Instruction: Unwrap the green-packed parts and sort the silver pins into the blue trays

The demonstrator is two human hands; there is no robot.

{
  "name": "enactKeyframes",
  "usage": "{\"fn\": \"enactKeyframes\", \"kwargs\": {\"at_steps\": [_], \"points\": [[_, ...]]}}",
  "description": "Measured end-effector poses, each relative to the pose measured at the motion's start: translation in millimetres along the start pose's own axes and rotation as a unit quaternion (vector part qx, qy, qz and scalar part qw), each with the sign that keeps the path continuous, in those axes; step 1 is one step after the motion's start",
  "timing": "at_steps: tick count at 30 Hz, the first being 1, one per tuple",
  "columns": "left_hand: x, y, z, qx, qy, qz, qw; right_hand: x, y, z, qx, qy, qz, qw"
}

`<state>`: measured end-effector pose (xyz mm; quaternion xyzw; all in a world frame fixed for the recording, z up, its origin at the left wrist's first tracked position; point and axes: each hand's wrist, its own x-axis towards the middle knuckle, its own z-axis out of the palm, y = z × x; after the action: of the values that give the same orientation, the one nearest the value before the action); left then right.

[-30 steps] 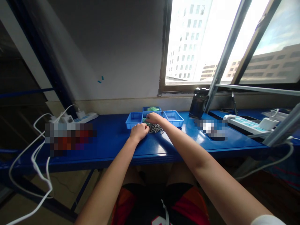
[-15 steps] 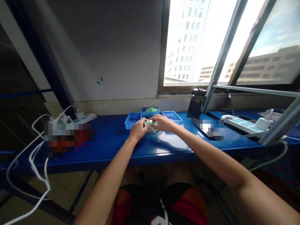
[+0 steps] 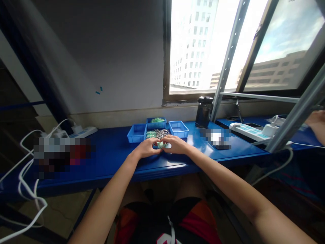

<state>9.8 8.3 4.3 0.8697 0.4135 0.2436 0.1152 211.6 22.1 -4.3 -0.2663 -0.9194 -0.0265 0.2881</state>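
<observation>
Close to the front of the blue table, my left hand pinches a small green-and-white plastic packet. My right hand meets it from the other side, fingers curled onto the packet's right end. Something shiny shows by the right fingertips, too small to name. Just beyond my hands lies a heap of small silver metal pieces, screw-like in shape. Several green packets lie to the left of that heap. Both hands are closed, and the fingers partly hide the packet.
Blue bins stand around the heap: one at the left, one at the right, and a back bin with green packets. Farther right are a black bottle and a power strip. Another person's arm shows at far right.
Both hands have come back toward the table's front edge with the packet, uncovering the metal heap and the green packets. The view has shifted right, and another person's arm now shows.
</observation>
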Motion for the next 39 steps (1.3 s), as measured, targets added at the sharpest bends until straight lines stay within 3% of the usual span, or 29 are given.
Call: {"fn": "enactKeyframes", "kwargs": {"at_steps": [6, 17, 39], "points": [[-1.0, 2.1, -2.3, -0.019, -0.036, -0.021, 0.999, 0.0, -2.1, -2.1, -0.007, -0.046, 0.000, 0.999], [1.9, -1.9, 0.9, -0.066, -0.060, -0.047, 0.995, -0.6, -7.2, -7.3, 0.031, -0.075, -0.012, 0.997], [1.8, 0.1, 0.5, -0.031, -0.022, -0.011, 0.999, 0.1, -5.1, -4.1, 0.032, -0.071, -0.003, 0.997]]}}
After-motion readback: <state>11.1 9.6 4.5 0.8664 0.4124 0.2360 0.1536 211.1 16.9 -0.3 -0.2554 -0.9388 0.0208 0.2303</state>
